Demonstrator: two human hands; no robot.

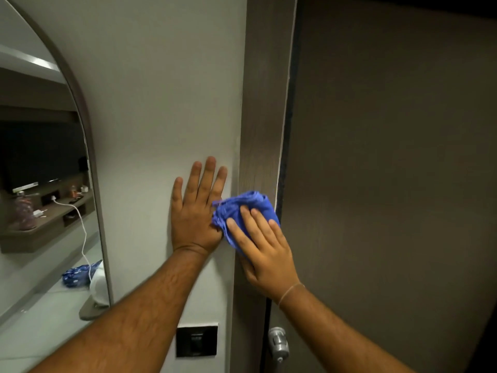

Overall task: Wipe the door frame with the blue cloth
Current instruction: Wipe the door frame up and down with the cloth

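Against the brown door frame (265, 103), the right hand (266, 254) presses a bunched blue cloth (250, 199). Its fingers lie nearly straight over the fabric, so the grip is a flat press, not a clench. Just beside it, the left hand (197, 211) rests flat on the white wall (161, 90), fingers straight, holding nothing. A metal door knob (279, 343) sits lower down.

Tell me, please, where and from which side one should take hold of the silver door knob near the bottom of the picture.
Grip the round head of the door knob, fingers curled around its rim, coming straight from the front. It sticks out of the door toward the camera, close to the door frame, so the fingers probably have more room on its right side.
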